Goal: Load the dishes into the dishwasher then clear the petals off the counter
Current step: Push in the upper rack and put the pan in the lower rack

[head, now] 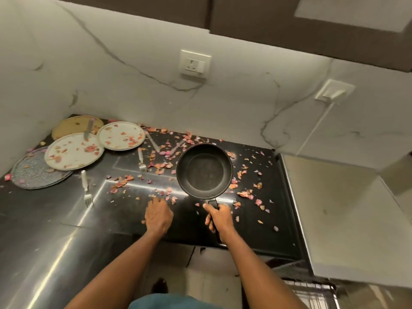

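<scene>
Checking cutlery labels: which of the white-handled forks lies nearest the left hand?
The white-handled metal fork at the counter's front left, tines toward the person, beside the grey glittery placemat. The other fork lies farther back from the left hand.

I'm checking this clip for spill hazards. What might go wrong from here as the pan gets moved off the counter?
1. The right hand grips the frying pan by its handle alone, over loose petals; swinging it low may sweep them onto the floor.
2. The left hand rests on the counter among petals and could brush some over the front edge.
3. A fork lies near that edge, and a passing arm might knock it off.
</scene>
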The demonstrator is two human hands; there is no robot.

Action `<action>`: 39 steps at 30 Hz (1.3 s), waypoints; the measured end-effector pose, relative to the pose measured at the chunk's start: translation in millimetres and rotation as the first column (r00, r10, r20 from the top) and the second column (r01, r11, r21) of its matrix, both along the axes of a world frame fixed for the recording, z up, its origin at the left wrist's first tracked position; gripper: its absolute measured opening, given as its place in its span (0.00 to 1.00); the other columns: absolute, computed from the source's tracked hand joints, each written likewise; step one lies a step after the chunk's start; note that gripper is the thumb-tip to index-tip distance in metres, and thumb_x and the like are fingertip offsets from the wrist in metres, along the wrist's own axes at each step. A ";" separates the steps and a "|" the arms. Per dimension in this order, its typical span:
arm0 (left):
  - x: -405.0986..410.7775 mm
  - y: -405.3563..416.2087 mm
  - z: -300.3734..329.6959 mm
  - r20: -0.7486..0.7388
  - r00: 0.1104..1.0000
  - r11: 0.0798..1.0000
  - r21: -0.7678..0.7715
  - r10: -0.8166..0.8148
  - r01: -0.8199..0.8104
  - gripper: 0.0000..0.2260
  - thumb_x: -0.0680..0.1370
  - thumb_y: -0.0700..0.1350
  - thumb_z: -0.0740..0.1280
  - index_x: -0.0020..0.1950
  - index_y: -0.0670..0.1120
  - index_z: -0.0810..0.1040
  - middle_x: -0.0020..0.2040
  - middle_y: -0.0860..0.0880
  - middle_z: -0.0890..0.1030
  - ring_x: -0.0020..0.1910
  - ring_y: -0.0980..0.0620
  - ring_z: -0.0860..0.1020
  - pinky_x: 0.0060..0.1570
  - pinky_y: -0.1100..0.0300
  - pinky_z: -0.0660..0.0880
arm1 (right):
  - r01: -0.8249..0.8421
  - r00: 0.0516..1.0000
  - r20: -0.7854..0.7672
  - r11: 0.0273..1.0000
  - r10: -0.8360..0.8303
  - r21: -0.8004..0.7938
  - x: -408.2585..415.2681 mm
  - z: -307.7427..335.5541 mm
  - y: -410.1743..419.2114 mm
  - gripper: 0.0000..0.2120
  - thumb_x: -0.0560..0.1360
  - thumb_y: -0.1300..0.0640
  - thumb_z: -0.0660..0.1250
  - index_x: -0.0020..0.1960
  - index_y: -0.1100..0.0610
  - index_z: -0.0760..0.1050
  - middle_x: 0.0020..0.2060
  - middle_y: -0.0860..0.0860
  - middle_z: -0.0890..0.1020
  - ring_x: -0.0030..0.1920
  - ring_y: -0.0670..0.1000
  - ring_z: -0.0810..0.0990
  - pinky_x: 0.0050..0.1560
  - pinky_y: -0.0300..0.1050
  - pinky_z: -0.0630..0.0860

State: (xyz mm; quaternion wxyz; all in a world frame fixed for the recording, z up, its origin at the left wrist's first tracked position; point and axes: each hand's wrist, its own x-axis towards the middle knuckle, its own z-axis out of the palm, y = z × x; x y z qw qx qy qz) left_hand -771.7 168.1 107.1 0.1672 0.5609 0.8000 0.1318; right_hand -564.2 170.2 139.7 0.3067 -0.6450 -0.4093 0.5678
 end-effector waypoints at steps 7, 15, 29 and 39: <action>111.7 -22.3 8.6 0.235 0.949 0.978 0.019 -0.208 0.210 0.07 0.79 0.39 0.60 0.48 0.43 0.78 0.49 0.45 0.80 0.50 0.45 0.76 0.50 0.51 0.73 | 0.164 0.986 0.009 0.985 -0.164 -0.051 88.8 -19.1 -68.8 0.14 0.78 0.54 0.72 0.46 0.63 0.73 0.25 0.57 0.76 0.19 0.50 0.67 0.21 0.39 0.61; 229.3 -90.4 2.1 0.793 0.608 0.939 -0.232 0.032 0.253 0.09 0.81 0.41 0.62 0.53 0.40 0.81 0.38 0.44 0.85 0.37 0.46 0.83 0.38 0.53 0.80 | 0.342 0.939 0.010 0.934 -0.343 -0.102 172.7 -23.3 -158.8 0.16 0.78 0.56 0.72 0.36 0.62 0.74 0.23 0.55 0.76 0.18 0.49 0.67 0.21 0.37 0.62; 383.6 -189.6 0.0 0.835 0.549 0.581 -0.432 -0.029 0.689 0.09 0.77 0.48 0.73 0.49 0.42 0.81 0.30 0.44 0.78 0.28 0.46 0.77 0.42 0.47 0.81 | 0.680 0.719 -0.055 0.718 -0.693 -0.151 256.0 -46.1 -286.4 0.16 0.80 0.60 0.64 0.34 0.62 0.77 0.25 0.58 0.75 0.22 0.52 0.69 0.23 0.41 0.65; 475.2 -210.1 -13.4 0.820 0.560 0.379 -0.485 -0.115 0.788 0.11 0.73 0.47 0.78 0.51 0.43 0.85 0.48 0.40 0.86 0.46 0.42 0.84 0.42 0.49 0.83 | 0.843 0.537 0.119 0.526 -0.835 -0.113 307.8 -55.4 -318.1 0.09 0.76 0.65 0.61 0.45 0.63 0.80 0.28 0.54 0.81 0.25 0.52 0.77 0.26 0.43 0.73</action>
